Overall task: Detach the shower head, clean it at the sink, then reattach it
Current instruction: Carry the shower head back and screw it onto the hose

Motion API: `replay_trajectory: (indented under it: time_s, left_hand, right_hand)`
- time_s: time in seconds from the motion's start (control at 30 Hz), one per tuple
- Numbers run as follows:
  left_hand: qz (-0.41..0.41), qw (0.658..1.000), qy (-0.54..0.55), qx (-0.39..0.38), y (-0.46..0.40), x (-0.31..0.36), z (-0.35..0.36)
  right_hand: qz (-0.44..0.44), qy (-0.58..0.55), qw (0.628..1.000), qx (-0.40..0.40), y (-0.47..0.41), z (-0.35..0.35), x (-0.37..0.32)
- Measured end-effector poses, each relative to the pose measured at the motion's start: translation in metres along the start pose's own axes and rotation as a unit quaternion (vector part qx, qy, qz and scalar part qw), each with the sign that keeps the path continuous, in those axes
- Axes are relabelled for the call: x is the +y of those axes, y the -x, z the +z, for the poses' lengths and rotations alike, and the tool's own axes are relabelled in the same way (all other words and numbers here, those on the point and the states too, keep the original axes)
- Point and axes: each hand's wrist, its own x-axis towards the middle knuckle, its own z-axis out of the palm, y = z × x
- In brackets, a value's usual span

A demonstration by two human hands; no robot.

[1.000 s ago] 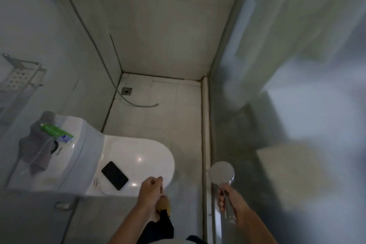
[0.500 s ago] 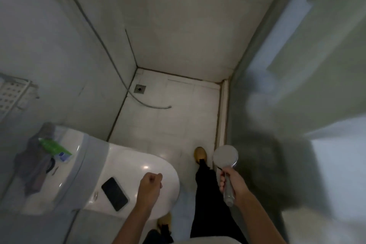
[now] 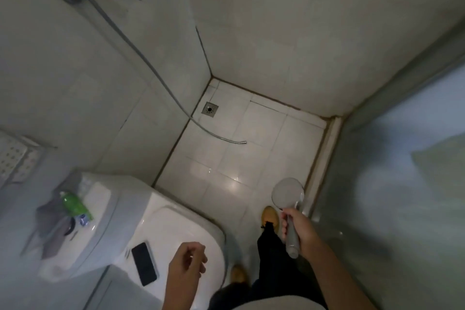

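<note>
Nearer now, right hand (image 3: 300, 230) grips shower head (image 3: 287, 193) beside threshold (image 3: 319, 166).

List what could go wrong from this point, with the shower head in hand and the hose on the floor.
1. The hose lies loose on the floor tiles ahead of the front foot; it might be stepped on or cause a trip.
2. The phone lies flat on the toilet lid beside the left hand; a knock could send it off.
3. The right hand holds the shower head near the glass door; it could strike it.
</note>
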Motion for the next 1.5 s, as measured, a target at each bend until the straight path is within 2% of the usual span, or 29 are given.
replay_trajectory:
  time_s: [0.23, 0.4, 0.63, 0.83, 0.93, 1.1, 1.23, 1.37, 1.5]
  left_hand:
    - [-0.008, 0.998, 0.057, 0.027, -0.016, 0.036, 0.026]
    - [-0.012, 0.999, 0.029, -0.001, -0.069, 0.075, 0.054]
    - [0.001, 0.992, -0.042, -0.123, -0.201, 0.130, 0.115]
    - [0.008, 0.983, -0.118, -0.140, -0.346, 0.136, 0.171]
    - [0.002, 0.981, -0.141, -0.134, -0.421, 0.111, 0.208]
    - [0.003, 0.974, -0.196, -0.111, -0.546, 0.031, 0.278]
    - [0.038, 0.965, -0.251, -0.072, -0.635, -0.038, 0.333]
    - [0.087, 0.948, -0.295, -0.082, -0.709, -0.103, 0.377]
    - [0.137, 0.915, -0.366, -0.100, -0.768, -0.156, 0.413]
  right_hand:
    - [0.003, 0.014, 1.000, 0.000, -0.018, 0.013, -0.076]
    - [-0.001, -0.016, 1.000, 0.005, -0.033, 0.014, -0.117]
    - [-0.016, -0.046, 0.998, 0.050, -0.065, 0.019, -0.166]
    - [-0.012, -0.050, 0.996, 0.070, -0.141, 0.043, -0.207]
    - [-0.004, -0.037, 0.997, 0.061, -0.206, 0.050, -0.222]
    - [-0.003, -0.025, 0.998, 0.064, -0.351, 0.057, -0.231]
    - [0.005, -0.031, 0.997, 0.068, -0.470, 0.067, -0.223]
    - [0.016, -0.026, 0.997, 0.074, -0.559, 0.069, -0.209]
    - [0.017, -0.023, 0.997, 0.078, -0.624, 0.069, -0.201]
